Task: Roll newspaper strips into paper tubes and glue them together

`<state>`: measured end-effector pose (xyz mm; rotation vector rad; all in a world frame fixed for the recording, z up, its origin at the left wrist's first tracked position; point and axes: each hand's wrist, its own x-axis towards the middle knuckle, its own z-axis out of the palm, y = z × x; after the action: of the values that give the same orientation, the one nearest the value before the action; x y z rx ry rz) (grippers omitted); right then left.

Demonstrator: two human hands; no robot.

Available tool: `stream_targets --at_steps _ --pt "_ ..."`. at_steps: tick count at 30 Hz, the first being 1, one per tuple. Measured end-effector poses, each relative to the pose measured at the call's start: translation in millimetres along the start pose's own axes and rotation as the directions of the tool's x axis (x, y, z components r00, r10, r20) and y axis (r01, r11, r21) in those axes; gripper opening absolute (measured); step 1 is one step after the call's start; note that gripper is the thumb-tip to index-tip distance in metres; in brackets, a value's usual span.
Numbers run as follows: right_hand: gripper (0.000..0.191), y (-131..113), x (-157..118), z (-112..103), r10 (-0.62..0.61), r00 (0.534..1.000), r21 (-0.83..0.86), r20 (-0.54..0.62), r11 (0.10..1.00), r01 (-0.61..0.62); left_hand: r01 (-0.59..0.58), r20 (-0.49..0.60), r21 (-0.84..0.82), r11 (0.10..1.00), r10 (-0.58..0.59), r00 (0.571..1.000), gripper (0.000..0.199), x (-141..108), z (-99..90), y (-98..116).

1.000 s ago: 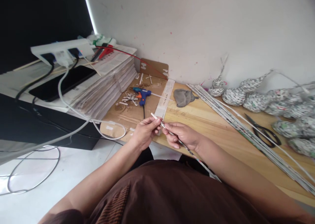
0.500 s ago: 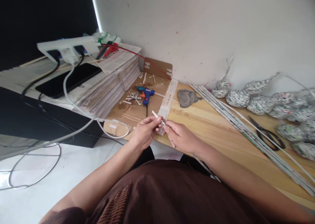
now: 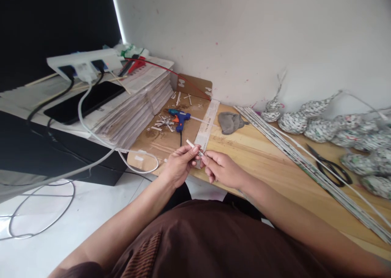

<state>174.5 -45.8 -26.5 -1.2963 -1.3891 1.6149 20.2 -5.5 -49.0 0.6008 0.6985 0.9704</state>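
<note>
A short white paper roll [image 3: 190, 144] is pinched between the thumb and fingers of my left hand [image 3: 181, 164], its upper end sticking out to the upper left. My right hand [image 3: 221, 168] is close against it, thumb and forefinger closed on the roll's lower end. Just beyond my hands a blue glue gun [image 3: 182, 121] lies on brown cardboard [image 3: 152, 144], beside a small heap of short paper pieces [image 3: 166, 122]. A strip of printed paper [image 3: 208, 125] runs along the cardboard's right edge.
A grey cloth [image 3: 230, 122] lies on the wooden table [image 3: 259, 155]. Long paper rods [image 3: 284, 155], black scissors [image 3: 331, 168] and woven paper shapes [image 3: 320, 128] are at the right. Stacked newspapers [image 3: 137, 107] at the left carry a phone [image 3: 85, 102] and a power strip [image 3: 84, 62].
The long thin strip that hung below my right forearm is no longer visible there. My right fingers have shifted slightly at the roll, and the view has moved a little.
</note>
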Motion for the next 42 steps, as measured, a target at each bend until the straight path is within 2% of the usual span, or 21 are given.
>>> stream_targets --at_steps 1,4,6,13,16,18,21,27,30,36,38,40,42 --pt "0.032 -0.7 0.2 -0.3 0.018 0.999 0.050 0.026 0.999 -0.019 0.007 0.010 0.005 1.000 -0.007 1.000 0.023 -0.1 -0.2 0.2" --pt "0.032 -3.1 1.2 -3.8 0.079 0.970 0.289 0.228 0.946 -0.145 0.040 0.058 -0.010 0.999 -0.040 0.998 0.021 -0.6 -1.0 0.3" --pt "0.032 -4.3 1.8 -5.8 0.078 0.955 0.354 0.286 0.918 -0.181 0.046 0.069 -0.029 0.999 -0.044 0.997 0.020 -1.2 -1.3 0.2" --pt "0.039 -1.1 2.9 -2.3 0.073 0.993 0.071 0.091 0.994 -0.080 0.020 0.017 -0.006 1.000 -0.020 1.000 0.026 -2.0 -1.4 1.6" --pt "0.035 -0.7 6.2 -4.0 -0.061 0.990 0.010 -0.131 0.998 0.063 0.026 -0.039 -0.019 0.999 -0.027 0.999 0.025 -1.0 -2.8 2.6" --pt "0.030 -3.0 8.9 -6.0 -0.161 0.967 -0.013 -0.196 0.987 0.162 0.052 -0.055 -0.001 0.999 -0.052 0.997 0.025 -0.5 -4.0 2.8" --pt "0.026 -9.9 11.8 -8.2 -0.165 0.977 0.047 -0.136 0.984 0.173 0.086 -0.056 0.038 0.996 -0.084 0.995 0.028 -0.3 -4.6 2.3" --pt "0.021 -22.0 13.8 -13.2 0.087 0.994 0.305 -0.065 0.950 -0.063 0.030 -0.059 0.082 0.996 -0.026 0.998 0.027 -2.9 -1.6 -1.6" --pt "0.018 -24.7 14.3 -16.0 0.127 0.991 0.366 -0.036 0.925 -0.105 0.027 -0.055 0.098 0.995 -0.021 0.998 0.030 -4.0 1.0 -3.7" --pt "0.023 -30.0 6.6 -25.4 0.026 0.996 0.220 -0.082 0.975 -0.008 -0.007 -0.044 0.092 0.996 0.011 0.999 0.031 -0.8 5.7 -2.7" --pt "0.024 -26.2 0.6 -26.1 -0.052 0.984 0.056 -0.168 0.996 0.063 -0.008 -0.073 0.052 0.999 0.011 0.997 0.031 1.3 5.1 -2.2" --pt "0.025 -17.9 -5.5 -23.0 -0.161 0.958 -0.189 -0.238 0.975 0.117 -0.006 -0.096 0.004 1.000 0.006 0.995 0.030 3.1 3.6 -2.4" --pt "0.023 -7.6 -9.7 -17.4 -0.202 0.955 -0.358 -0.217 0.927 0.114 -0.007 -0.090 -0.025 1.000 0.005 0.996 0.028 4.0 2.1 -2.9"
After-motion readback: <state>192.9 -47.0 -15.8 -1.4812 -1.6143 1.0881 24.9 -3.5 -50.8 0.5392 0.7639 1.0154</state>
